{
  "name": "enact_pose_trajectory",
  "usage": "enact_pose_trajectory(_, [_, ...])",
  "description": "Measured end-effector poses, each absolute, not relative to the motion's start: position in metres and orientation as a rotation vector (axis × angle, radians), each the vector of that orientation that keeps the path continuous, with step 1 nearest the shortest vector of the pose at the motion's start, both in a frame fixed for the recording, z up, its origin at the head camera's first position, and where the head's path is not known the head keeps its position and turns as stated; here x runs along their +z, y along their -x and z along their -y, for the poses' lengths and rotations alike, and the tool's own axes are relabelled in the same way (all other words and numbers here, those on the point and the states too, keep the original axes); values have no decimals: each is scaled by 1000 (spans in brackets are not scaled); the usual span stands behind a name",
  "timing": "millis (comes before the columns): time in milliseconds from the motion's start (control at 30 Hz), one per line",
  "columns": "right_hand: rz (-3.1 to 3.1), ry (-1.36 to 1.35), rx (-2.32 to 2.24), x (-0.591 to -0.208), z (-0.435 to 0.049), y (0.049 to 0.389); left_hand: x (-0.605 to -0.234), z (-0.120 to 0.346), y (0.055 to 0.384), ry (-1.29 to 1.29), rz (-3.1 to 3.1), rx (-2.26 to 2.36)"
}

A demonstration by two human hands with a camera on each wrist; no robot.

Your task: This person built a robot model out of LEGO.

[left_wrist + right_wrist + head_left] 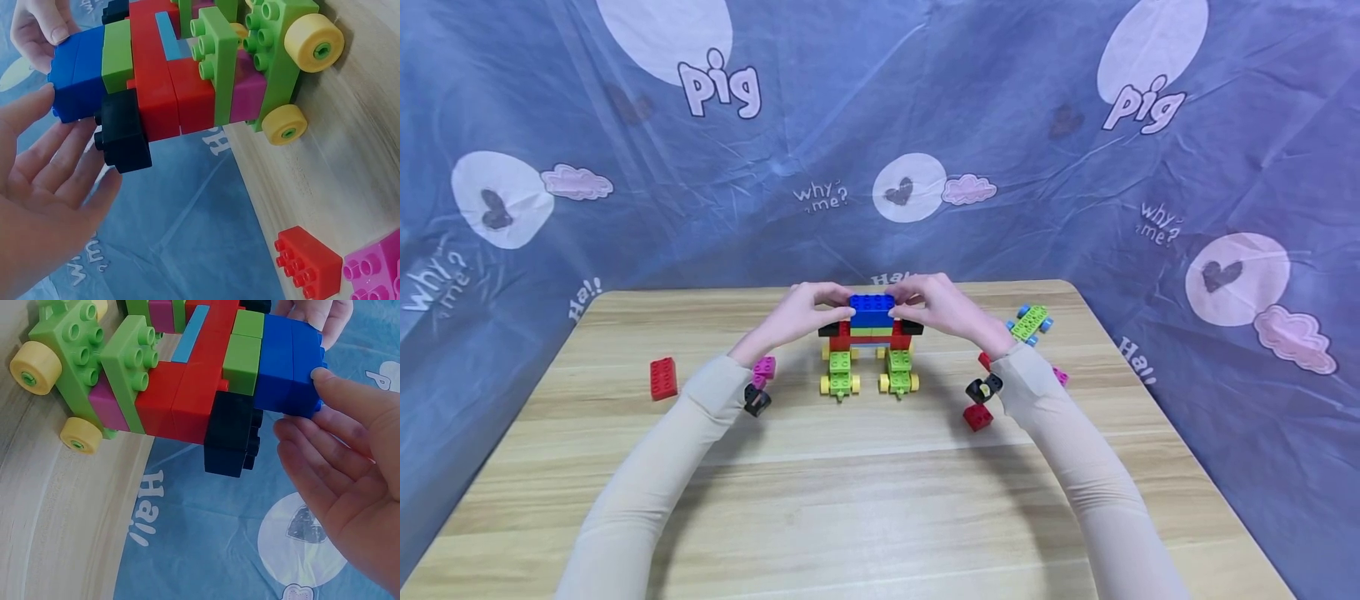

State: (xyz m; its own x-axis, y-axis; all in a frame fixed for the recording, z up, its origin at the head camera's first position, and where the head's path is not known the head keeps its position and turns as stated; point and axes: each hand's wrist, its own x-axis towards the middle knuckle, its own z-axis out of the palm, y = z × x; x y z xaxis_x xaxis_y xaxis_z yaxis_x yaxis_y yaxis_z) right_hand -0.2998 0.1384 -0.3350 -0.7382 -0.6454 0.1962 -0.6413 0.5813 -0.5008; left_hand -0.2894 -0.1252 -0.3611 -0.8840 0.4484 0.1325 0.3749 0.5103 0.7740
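Observation:
A toy block build stands mid-table on two green wheeled bases point(839, 382) with yellow wheels. Red bricks point(153, 81) rise above pink bricks point(249, 87) and green studded plates point(128, 375). Light green bricks point(242, 362) come higher, with a black brick point(125, 131) jutting out on each side. Two stacked blue bricks point(872, 311) crown the build. My left hand point(808, 310) pinches the blue bricks at their left end, thumb on the near side and fingers behind. At the right end my right hand point(934, 304) pinches them the same way.
On the left lie a red brick point(663, 379), pink bricks point(763, 368) and a black piece point(757, 400). To the right are a black piece point(983, 387), a red brick point(977, 417) and a green base with blue wheels point(1030, 323). A blue printed cloth point(820, 125) hangs behind the table.

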Motion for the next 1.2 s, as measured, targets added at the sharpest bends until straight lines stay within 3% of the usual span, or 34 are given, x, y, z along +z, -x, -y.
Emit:
enact_pose_trajectory(733, [-2789, 1183, -897, -337, -138, 300, -363, 127, 281, -755, -2706, 1378])
enact_pose_trajectory(1200, [-2781, 1212, -898, -339, -141, 301, -358, 163, 284, -647, -2839, 1386])
